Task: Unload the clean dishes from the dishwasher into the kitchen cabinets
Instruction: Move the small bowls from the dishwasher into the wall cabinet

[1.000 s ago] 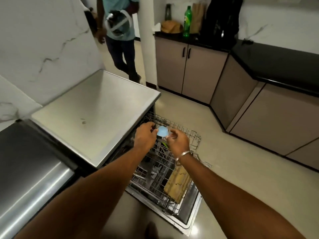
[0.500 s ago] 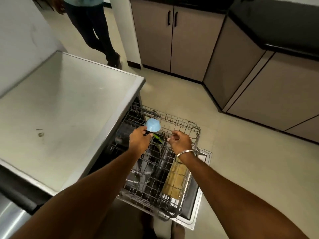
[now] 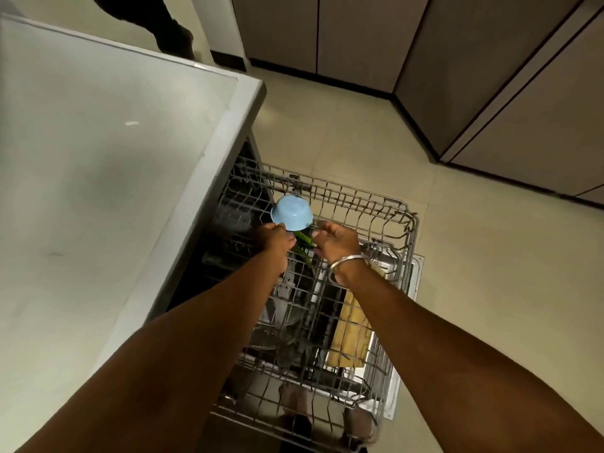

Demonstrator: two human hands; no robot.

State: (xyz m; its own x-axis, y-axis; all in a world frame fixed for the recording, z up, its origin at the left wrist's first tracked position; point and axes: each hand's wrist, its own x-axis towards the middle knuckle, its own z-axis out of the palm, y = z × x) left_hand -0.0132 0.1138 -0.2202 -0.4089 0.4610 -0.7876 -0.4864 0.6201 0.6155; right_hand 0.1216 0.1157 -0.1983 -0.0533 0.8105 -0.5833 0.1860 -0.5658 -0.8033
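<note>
Here, a kitchen is seen from above through a head-worn camera, with two bare forearms stretched forward over a wire dishwasher rack (image 3: pixel 405 230) that is pulled out above the pale tiled floor (image 3: pixel 490 289). A small light-blue bowl (image 3: pixel 292 213) is gripped by the left hand (image 3: pixel 274 238), with the fingers curled round the part of its rim nearest the camera. The bowl is turned mouth-down and tilted, so that its base faces up and away. It is held in the air over the far left corner of the rack, just beside the edge of a grey steel worktop (image 3: pixel 98 158) that fills the left side of the view. The right hand (image 3: pixel 336 243) is held just to the right of the bowl and apart from it, with its fingers curled inward. Whether anything is pinched between them cannot be told. A metal bangle (image 3: pixel 346 261) is worn on the right wrist. A thin green item (image 3: pixel 302 238) is seen between the two hands, below the bowl; its kind cannot be made out. Inside the rack, a yellowish ribbed board (image 3: pixel 353 325) is stood on edge along the right side, and dark grey dishes (image 3: pixel 284 308) are slotted towards the left. Brown cabinet doors (image 3: pixel 359 37) are lined along the top and right of the view. A dark shoe (image 3: pixel 170 31) of a second person is glimpsed at the top, beyond the worktop.
</note>
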